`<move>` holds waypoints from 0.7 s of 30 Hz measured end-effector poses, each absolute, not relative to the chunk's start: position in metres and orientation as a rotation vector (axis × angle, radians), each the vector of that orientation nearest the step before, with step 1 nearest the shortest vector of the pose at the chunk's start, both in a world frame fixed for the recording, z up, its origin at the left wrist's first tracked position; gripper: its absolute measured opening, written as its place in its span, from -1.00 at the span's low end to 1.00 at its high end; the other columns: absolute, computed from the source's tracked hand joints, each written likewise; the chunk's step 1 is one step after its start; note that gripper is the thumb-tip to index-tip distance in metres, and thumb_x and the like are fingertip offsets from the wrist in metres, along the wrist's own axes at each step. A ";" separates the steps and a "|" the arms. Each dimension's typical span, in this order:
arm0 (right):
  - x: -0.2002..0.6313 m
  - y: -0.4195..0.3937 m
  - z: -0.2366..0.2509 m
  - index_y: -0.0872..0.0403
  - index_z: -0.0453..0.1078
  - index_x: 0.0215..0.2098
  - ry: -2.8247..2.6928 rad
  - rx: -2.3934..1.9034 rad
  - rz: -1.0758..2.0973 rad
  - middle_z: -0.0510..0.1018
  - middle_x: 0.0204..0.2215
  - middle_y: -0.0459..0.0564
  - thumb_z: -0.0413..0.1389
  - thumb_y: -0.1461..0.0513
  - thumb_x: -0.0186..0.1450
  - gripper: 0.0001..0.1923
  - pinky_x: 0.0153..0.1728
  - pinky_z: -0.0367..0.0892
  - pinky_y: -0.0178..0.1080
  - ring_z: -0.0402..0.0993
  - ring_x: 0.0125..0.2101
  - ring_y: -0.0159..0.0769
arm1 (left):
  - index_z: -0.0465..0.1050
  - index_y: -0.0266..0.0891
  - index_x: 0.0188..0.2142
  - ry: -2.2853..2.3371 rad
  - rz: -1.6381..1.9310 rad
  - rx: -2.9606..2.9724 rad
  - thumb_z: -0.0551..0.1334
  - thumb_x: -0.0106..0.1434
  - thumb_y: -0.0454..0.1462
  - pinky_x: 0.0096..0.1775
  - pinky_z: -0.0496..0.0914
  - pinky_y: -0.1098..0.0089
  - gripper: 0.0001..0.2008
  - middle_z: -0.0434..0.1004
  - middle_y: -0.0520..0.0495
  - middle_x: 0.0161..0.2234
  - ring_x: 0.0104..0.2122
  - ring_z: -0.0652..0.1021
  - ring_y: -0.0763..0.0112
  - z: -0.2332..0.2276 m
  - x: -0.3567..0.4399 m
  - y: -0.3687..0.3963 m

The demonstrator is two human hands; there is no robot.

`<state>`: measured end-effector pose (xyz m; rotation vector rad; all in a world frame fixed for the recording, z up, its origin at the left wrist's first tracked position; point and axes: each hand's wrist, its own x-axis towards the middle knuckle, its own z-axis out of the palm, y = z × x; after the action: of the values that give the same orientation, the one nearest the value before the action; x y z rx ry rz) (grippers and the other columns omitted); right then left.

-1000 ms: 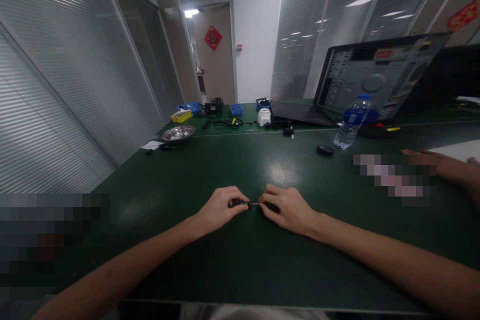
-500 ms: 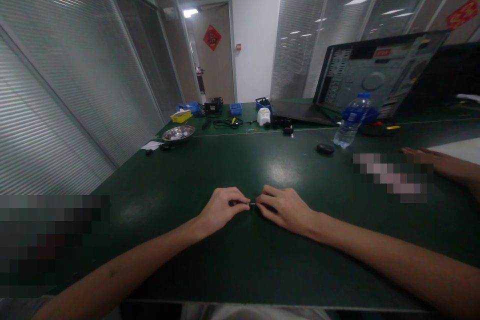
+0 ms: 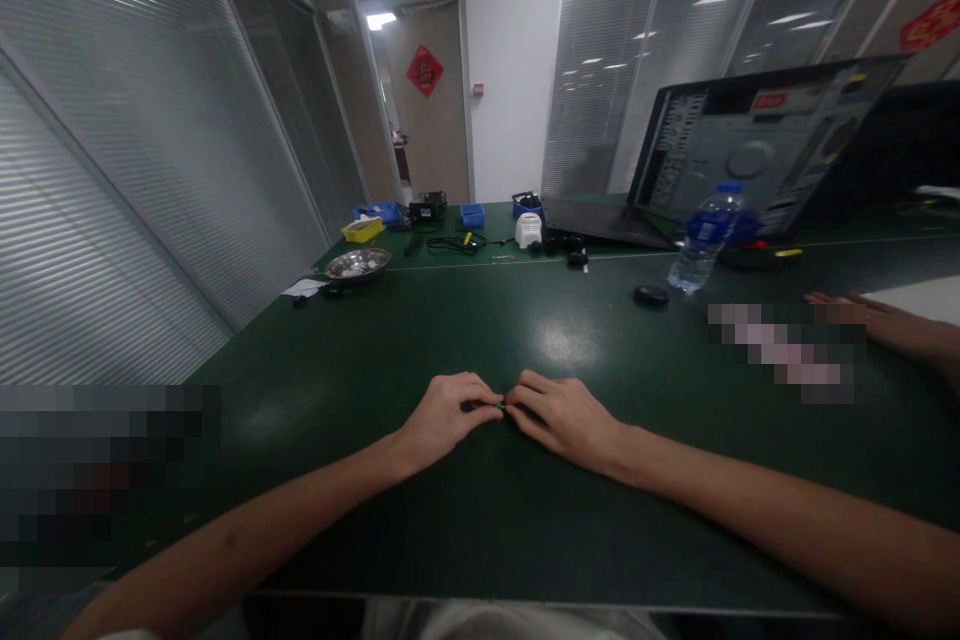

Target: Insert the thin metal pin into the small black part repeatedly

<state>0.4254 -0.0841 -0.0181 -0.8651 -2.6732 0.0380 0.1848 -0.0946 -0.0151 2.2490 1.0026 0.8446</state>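
The left hand (image 3: 441,422) pinched one end of a small dark piece (image 3: 503,406), mostly hidden, well in from the near edge of the tabletop (image 3: 480,530). It looked light and stiff, best held by its ends; the right hand (image 3: 566,417) pinched the other.

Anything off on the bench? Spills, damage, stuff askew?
No spill or damage visible. The bottle leans right in the picture, but the glass partition slants alike: probably lens distortion. Pixelated patches hide bits at right and lower left; the piece between left hand and right hand is too small to judge.
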 end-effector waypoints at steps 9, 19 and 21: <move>0.425 -0.085 -0.016 0.05 0.43 -0.02 -2.671 -0.859 0.054 0.48 -0.17 -0.01 -0.06 0.15 0.55 -0.74 -0.42 0.21 -0.31 0.42 -0.35 -0.36 | 0.67 -0.17 -0.11 0.975 0.791 2.214 0.31 0.36 -0.25 -0.05 0.45 0.34 -0.83 0.66 -0.07 -0.16 -0.16 0.61 0.33 -0.005 0.183 -0.098; 0.425 -0.087 -0.013 0.05 0.43 -0.04 -2.697 -0.902 0.054 0.47 -0.17 -0.02 -0.05 0.16 0.53 -0.76 -0.42 0.20 -0.31 0.41 -0.36 -0.37 | 0.66 -0.19 -0.15 1.111 0.896 2.264 0.30 0.37 -0.25 -0.18 0.43 0.36 -0.85 0.62 -0.07 -0.21 -0.24 0.57 0.34 -0.005 0.173 -0.076; 0.424 -0.087 -0.013 0.05 0.43 -0.04 -2.697 -0.908 0.053 0.46 -0.18 -0.02 -0.04 0.16 0.53 -0.76 -0.42 0.20 -0.31 0.41 -0.36 -0.36 | 0.66 -0.19 -0.18 1.095 0.833 2.335 0.30 0.37 -0.27 -0.14 0.43 0.35 -0.87 0.61 -0.06 -0.21 -0.21 0.56 0.34 -0.010 0.172 -0.071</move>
<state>0.4242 -0.0868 -0.0127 -0.9077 -2.6970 0.0532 0.1720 -0.0708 -0.0102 2.3354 1.0951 0.8327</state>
